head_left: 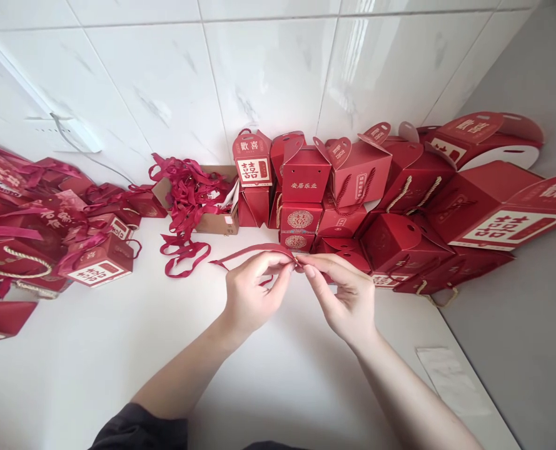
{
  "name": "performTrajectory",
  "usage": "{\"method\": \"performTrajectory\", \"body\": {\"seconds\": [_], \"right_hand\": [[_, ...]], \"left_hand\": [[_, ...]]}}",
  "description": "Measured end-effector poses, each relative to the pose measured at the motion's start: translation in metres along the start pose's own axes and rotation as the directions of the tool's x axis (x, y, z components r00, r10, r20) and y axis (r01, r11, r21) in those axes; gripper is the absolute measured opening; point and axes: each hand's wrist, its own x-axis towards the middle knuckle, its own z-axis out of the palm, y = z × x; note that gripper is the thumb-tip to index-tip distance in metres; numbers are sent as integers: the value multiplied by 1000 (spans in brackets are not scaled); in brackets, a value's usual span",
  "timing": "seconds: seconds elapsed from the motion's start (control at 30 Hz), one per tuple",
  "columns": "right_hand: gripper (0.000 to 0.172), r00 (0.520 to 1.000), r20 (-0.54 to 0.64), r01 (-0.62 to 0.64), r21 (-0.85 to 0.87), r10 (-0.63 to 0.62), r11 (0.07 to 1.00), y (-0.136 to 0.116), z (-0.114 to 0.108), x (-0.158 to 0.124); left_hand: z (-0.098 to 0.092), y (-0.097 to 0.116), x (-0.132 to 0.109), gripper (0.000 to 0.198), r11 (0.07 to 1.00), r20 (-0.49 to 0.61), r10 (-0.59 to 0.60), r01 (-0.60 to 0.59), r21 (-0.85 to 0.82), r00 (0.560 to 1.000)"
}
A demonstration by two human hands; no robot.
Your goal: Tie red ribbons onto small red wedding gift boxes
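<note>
Both of my hands meet over the white table (118, 362), pinching one thin dark-red ribbon (254, 252). My left hand (252, 294) has its fingers curled and pinched on the ribbon's end. My right hand (346, 300) pinches the same ribbon right beside it, fingertips almost touching the left ones. The ribbon arcs away to the left from the pinch, its free end hanging just above the table. Another loose ribbon (184, 253) lies on the table a little further left.
A brown cardboard box (214, 219) stuffed with red ribbons stands by the tiled wall. Several red gift boxes (353, 181) are stacked behind my hands and to the right. More red boxes with ribbons (47, 231) crowd the left. A white paper strip (451, 381) lies near the table's right edge.
</note>
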Motion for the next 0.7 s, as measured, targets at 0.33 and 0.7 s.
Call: {"method": "performTrajectory", "body": {"seconds": [0.33,0.7], "right_hand": [[20,987,89,149,-165,-136,975,4,-7,5],[15,963,155,258,-284,-221,923,16,-3,2]], "left_hand": [[-9,2,9,12,997,193,72,-75,9,979],[-5,-2,15,25,862,358,-352,449,-236,865]]}}
